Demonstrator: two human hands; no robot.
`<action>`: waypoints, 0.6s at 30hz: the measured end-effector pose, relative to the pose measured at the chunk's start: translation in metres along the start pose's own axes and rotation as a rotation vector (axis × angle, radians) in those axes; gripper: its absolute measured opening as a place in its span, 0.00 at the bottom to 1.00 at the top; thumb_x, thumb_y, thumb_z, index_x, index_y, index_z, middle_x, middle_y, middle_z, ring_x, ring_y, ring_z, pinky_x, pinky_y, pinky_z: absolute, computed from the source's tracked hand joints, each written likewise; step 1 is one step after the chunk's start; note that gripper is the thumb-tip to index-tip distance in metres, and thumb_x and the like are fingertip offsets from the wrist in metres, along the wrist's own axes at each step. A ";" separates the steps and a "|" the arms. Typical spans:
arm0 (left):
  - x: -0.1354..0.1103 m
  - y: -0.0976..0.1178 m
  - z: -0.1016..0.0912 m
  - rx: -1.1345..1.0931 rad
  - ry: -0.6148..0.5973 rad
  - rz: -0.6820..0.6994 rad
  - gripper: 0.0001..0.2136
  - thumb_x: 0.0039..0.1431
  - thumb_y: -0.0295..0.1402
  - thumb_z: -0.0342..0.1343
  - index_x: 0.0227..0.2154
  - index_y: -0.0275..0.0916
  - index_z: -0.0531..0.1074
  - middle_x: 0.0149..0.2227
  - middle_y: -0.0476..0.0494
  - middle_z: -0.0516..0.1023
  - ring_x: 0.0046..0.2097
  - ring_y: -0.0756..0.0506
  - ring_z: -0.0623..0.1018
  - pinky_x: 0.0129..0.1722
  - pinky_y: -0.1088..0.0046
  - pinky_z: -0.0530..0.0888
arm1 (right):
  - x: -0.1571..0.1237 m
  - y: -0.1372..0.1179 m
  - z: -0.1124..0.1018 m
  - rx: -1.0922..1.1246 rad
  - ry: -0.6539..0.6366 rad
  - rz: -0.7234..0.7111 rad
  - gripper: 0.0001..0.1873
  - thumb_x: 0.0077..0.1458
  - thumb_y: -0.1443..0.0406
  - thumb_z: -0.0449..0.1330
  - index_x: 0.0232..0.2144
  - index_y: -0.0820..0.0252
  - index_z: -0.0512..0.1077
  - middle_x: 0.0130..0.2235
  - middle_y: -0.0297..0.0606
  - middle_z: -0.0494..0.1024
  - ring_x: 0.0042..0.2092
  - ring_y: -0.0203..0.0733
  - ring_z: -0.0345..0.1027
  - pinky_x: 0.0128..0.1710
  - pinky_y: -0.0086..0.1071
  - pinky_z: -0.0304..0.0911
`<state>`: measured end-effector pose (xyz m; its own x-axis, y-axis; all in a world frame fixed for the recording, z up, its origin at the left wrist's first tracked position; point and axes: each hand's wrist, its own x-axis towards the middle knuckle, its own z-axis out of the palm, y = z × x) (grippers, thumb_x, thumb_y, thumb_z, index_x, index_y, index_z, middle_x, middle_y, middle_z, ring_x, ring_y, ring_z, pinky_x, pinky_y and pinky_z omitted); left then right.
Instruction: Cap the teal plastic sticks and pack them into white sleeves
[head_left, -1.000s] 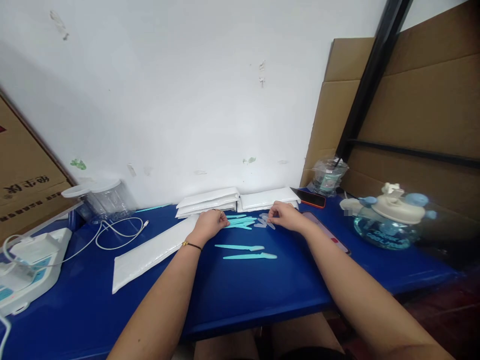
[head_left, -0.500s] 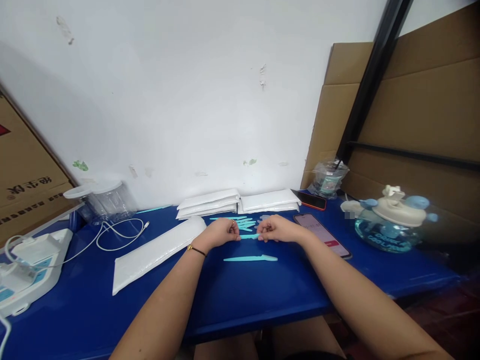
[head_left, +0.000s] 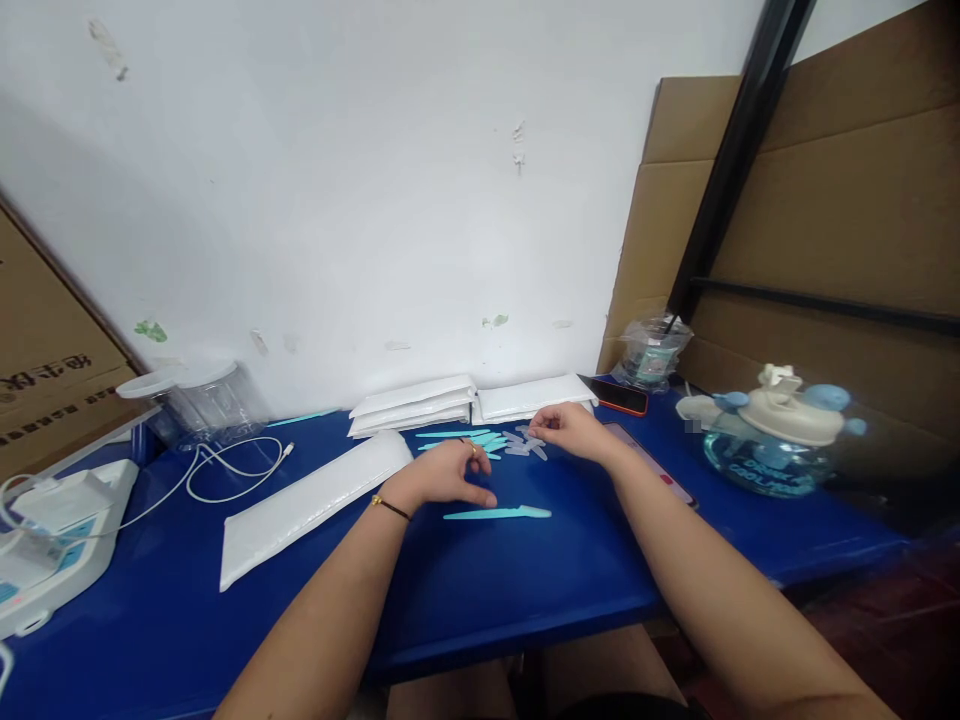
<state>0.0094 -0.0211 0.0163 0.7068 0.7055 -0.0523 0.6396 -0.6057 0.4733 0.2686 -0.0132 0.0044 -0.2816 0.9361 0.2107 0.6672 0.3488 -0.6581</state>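
Observation:
My left hand (head_left: 448,474) rests on the blue table (head_left: 480,590) with its fingers curled under, and what they hold is hidden. Just to its right lies one teal plastic stick (head_left: 498,513). Behind the hand is a loose pile of teal sticks (head_left: 459,436). My right hand (head_left: 568,428) is further back, fingertips pinched together at a small heap of clear caps (head_left: 525,446), closed on one of them.
White padded envelopes are stacked at the wall (head_left: 414,403), with one long envelope at the left (head_left: 311,500). Two phones (head_left: 616,394) lie on the right beside a blue water jug (head_left: 772,440). A white device with cable (head_left: 52,530) and clear jars (head_left: 199,400) stand left.
Half a second ago both hands held a teal stick between them. My right hand has since let go and moved back to the clear caps; my left hand has dropped toward the table.

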 end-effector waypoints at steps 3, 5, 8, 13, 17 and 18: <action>0.002 0.009 0.010 0.002 -0.154 0.017 0.15 0.44 0.46 0.58 0.31 0.40 0.73 0.29 0.49 0.72 0.31 0.49 0.70 0.27 0.77 0.62 | -0.007 -0.008 -0.005 0.122 -0.235 0.021 0.19 0.45 0.52 0.59 0.30 0.63 0.75 0.26 0.36 0.74 0.26 0.34 0.63 0.25 0.27 0.58; 0.004 0.008 0.014 0.039 -0.104 -0.008 0.11 0.49 0.43 0.55 0.29 0.40 0.73 0.27 0.49 0.72 0.29 0.50 0.70 0.26 0.76 0.61 | -0.011 -0.014 -0.006 0.186 -0.447 0.035 0.20 0.43 0.52 0.61 0.32 0.63 0.75 0.26 0.36 0.74 0.24 0.33 0.63 0.24 0.26 0.59; 0.007 0.002 0.013 0.063 0.031 -0.038 0.11 0.50 0.41 0.54 0.27 0.39 0.72 0.27 0.48 0.73 0.30 0.49 0.70 0.25 0.76 0.60 | -0.015 -0.021 0.001 0.219 -0.573 0.021 0.20 0.42 0.54 0.63 0.34 0.62 0.74 0.26 0.35 0.74 0.23 0.33 0.65 0.25 0.27 0.60; 0.005 -0.008 0.007 -0.169 0.057 -0.113 0.13 0.54 0.43 0.49 0.31 0.38 0.69 0.26 0.48 0.75 0.28 0.50 0.72 0.26 0.77 0.63 | -0.012 -0.022 0.010 0.323 -0.387 0.000 0.16 0.47 0.55 0.59 0.32 0.63 0.71 0.27 0.36 0.73 0.24 0.33 0.66 0.25 0.27 0.61; 0.003 -0.015 0.006 -0.265 0.132 -0.166 0.13 0.55 0.43 0.46 0.34 0.38 0.66 0.25 0.48 0.75 0.27 0.49 0.73 0.25 0.77 0.63 | -0.009 -0.015 0.000 0.401 -0.171 -0.057 0.15 0.48 0.58 0.60 0.36 0.61 0.69 0.24 0.31 0.70 0.22 0.30 0.62 0.24 0.26 0.58; 0.003 -0.016 0.005 -0.279 0.165 -0.159 0.13 0.56 0.43 0.46 0.34 0.38 0.65 0.27 0.48 0.75 0.27 0.50 0.73 0.25 0.77 0.64 | -0.008 -0.013 -0.002 0.422 -0.097 -0.066 0.14 0.48 0.58 0.60 0.36 0.61 0.68 0.24 0.30 0.70 0.22 0.30 0.61 0.23 0.25 0.57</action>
<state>0.0028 -0.0112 0.0044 0.5320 0.8466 -0.0130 0.6146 -0.3755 0.6937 0.2638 -0.0249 0.0130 -0.3913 0.8968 0.2064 0.3109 0.3399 -0.8876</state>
